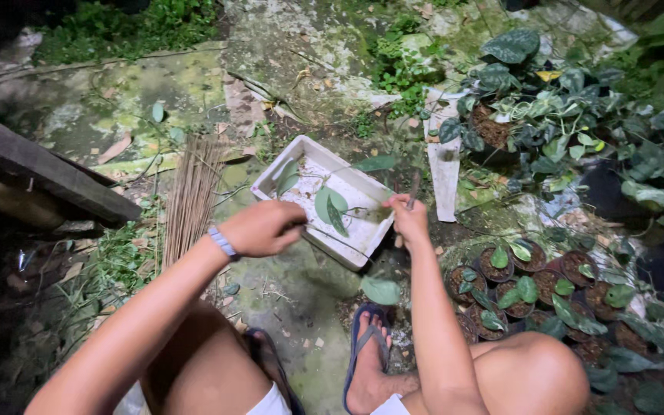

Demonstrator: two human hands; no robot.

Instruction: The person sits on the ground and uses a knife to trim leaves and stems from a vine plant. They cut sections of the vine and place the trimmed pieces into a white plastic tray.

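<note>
1. L hand (259,228), centre of frame, wrist w/ pale blue band: fingers curled in, closed around the end of a thin vine stem (340,240). Exact pinch pt hidden behind knuckles.
2. R hand (409,217), just right of centre: fingers pressed together round a slim dark-handled tool (413,190), prob. a small knife; tip points up toward top of frame. Blade hard to make out.
3. Vine stem runs btwn the two hands, low across the front edge of a white tray (324,157). Stem's leaves (330,207) hang over tray, between hands and slightly above them in frame.
4. Tray: rectangular, tilted corner-on, sits on mossy ground just beyond both hands. A few more loose green leaves inside, upper-left part.
5. Small pots w/ soil + one cutting each (532,288), clustered lower right of frame, near R forearm.
6. Big leafy potted plant (516,115), upper right.
7. Bundle of thin sticks (191,192), left of L hand, lying on ground.
8. Foot in blue flip-flop (368,350), bottom centre, below tray.
</note>
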